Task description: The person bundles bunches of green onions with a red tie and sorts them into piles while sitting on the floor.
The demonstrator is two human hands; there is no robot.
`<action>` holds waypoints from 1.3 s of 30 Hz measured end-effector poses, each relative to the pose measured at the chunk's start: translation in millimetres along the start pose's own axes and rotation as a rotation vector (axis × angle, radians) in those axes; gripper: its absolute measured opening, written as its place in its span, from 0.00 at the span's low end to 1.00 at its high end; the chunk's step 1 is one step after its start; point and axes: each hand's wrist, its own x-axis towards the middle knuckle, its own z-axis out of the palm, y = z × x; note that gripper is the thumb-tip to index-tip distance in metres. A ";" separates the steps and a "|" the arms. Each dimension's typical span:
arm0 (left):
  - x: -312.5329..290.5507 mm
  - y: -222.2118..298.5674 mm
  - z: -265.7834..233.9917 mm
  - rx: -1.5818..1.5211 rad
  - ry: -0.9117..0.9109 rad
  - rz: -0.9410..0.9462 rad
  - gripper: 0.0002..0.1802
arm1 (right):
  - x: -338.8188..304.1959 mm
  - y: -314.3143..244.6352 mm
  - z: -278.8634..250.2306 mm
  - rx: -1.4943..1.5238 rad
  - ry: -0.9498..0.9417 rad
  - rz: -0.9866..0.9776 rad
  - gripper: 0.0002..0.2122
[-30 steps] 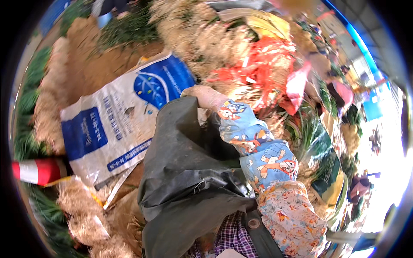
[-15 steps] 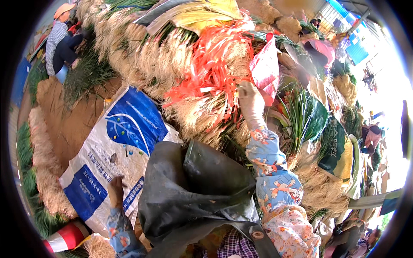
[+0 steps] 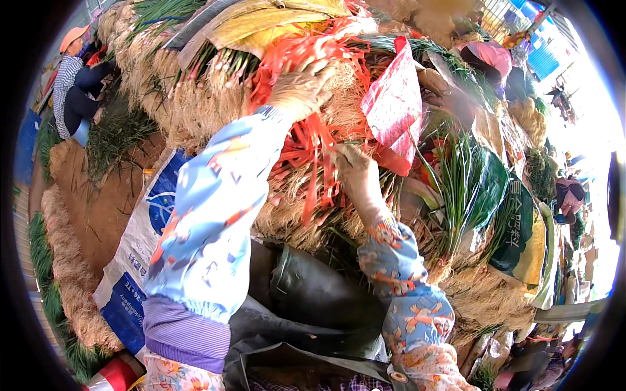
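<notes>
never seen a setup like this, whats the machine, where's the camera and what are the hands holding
There's no machine: these are a person's bare hands. The view comes from a fisheye camera on their head, looking down, so straight edges bend. The left hand is at some red strips; the right hand is beside their hanging ends. Underneath lie bundled plants with pale roots. A pink-red sheet is to the right, a white-and-blue sack lower left. Whether either grip is closed, I can't tell.

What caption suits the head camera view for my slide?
Left hand among red strips, right hand close by, over bundles of pale-rooted plants.
</notes>
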 end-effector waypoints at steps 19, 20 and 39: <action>-219.2 5.3 -134.9 -1.230 0.289 -0.488 0.15 | -55.1 -206.2 -51.5 0.386 -0.560 0.197 0.08; -261.7 9.2 -151.6 -1.313 0.091 -0.664 0.24 | -38.0 -219.4 -32.0 0.350 -0.610 0.251 0.08; -464.0 -206.2 -48.5 -1.454 0.705 -1.182 0.15 | -32.2 -109.7 345.8 -0.051 -1.412 -0.539 0.07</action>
